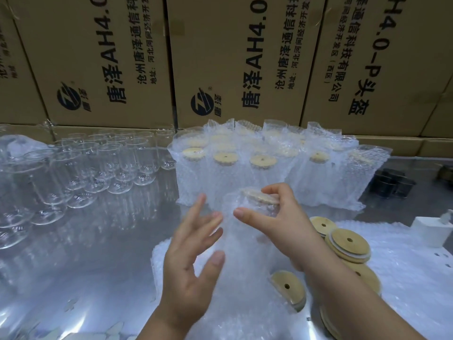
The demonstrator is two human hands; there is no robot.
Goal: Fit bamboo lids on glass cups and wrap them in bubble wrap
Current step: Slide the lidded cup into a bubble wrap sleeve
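Glass cup (245,217), centre near, sleeved in bubble wrap (235,256): my right hand (286,222) pinches its bamboo lid (261,196) through the wrap; my left hand (188,266) is spread beside it, holding nothing. Best to smooth the wrap snug, lid pinned. Wrapped cups (245,168) far; loose lids (348,241) right.

cardboard boxes (110,57) stacked behind (printed) | dark metal rings (392,185) right | white box (429,231)

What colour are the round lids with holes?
Light tan bamboo lids, clearest in the head view.
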